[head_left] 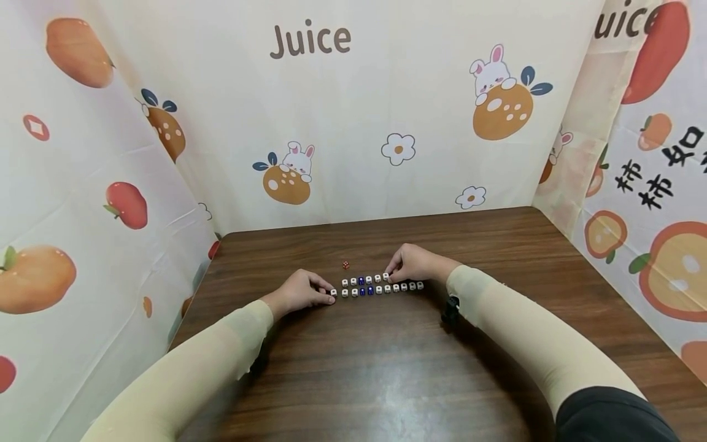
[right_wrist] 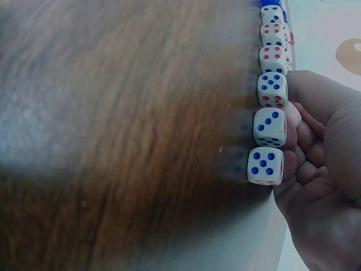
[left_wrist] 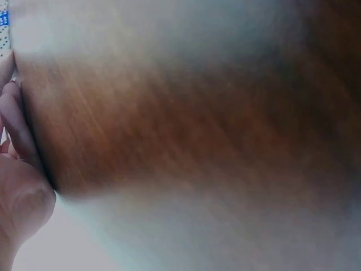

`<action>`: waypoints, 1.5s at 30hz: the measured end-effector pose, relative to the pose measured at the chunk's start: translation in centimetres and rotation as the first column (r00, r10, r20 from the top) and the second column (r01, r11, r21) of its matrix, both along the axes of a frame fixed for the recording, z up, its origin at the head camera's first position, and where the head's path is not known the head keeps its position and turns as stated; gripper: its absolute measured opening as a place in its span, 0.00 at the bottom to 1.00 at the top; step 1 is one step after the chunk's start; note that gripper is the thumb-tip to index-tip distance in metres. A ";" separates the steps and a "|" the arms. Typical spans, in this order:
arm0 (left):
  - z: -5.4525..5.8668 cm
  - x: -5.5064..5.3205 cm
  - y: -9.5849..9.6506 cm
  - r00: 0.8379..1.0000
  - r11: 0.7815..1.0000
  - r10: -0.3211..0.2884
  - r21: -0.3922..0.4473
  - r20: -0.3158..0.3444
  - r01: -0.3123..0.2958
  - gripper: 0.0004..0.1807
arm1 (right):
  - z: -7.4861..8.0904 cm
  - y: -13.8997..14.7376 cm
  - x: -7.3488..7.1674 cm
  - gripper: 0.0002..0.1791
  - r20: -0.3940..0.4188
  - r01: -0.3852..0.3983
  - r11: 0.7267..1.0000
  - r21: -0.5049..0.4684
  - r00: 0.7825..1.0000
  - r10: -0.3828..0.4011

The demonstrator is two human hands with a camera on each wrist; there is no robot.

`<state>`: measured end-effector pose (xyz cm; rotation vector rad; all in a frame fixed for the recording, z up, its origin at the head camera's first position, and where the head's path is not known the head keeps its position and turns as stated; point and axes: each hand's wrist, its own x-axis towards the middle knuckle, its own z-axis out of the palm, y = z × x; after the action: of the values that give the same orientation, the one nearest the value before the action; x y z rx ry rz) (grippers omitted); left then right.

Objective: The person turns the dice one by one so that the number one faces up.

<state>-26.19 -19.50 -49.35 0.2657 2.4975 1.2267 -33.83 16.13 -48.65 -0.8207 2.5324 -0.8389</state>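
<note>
Two rows of small dice lie on the brown wooden table, mostly white with a few blue ones. At the left end of the front row, my left hand (head_left: 298,291) pinches a white die (head_left: 334,293) between thumb and fingers. My right hand (head_left: 415,263) reaches over the front row's right part and pinches a white die (head_left: 386,277) at the right end of the back row. In the right wrist view, white dice (right_wrist: 265,166) with blue and red pips stand in line beside the right hand, whose fingertips are partly hidden behind them. The left wrist view shows only part of the left hand (left_wrist: 25,197).
A single red die (head_left: 345,265) lies behind the back row, toward the left. The wooden table (head_left: 353,380) extends toward me. Printed cloth (head_left: 353,110) with fruit and rabbits hangs behind the table and on both sides.
</note>
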 end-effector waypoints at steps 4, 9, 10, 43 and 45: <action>0.2 -0.3 -0.5 0.999 1.000 -0.029 0.011 0.026 0.029 0.16 | 0.1 -0.1 0.1 0.05 -0.002 0.002 1.000 0.000 1.000 -0.002; 1.3 -1.0 -1.3 0.992 0.997 -0.080 0.016 0.094 0.079 0.20 | 0.2 -0.3 0.3 0.05 -0.013 0.000 1.000 -0.003 1.000 0.000; 1.6 -1.2 -1.4 0.992 0.997 -0.078 0.019 0.099 0.077 0.21 | 0.2 -0.3 0.4 0.05 -0.011 0.001 1.000 -0.003 1.000 -0.001; 2.7 -4.9 4.0 0.991 0.986 0.088 -0.130 -0.101 -0.101 0.13 | 0.1 -0.3 0.3 0.06 -0.025 0.015 1.000 0.001 1.000 -0.015; 2.5 -4.9 3.9 0.991 0.986 0.086 -0.132 -0.099 -0.098 0.13 | -0.1 -0.3 0.3 0.06 -0.031 0.015 1.000 0.003 0.999 -0.015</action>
<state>-31.10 -15.56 -46.84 0.1777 2.6870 1.0938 -33.52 15.79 -48.73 -0.8208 2.5691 -0.8333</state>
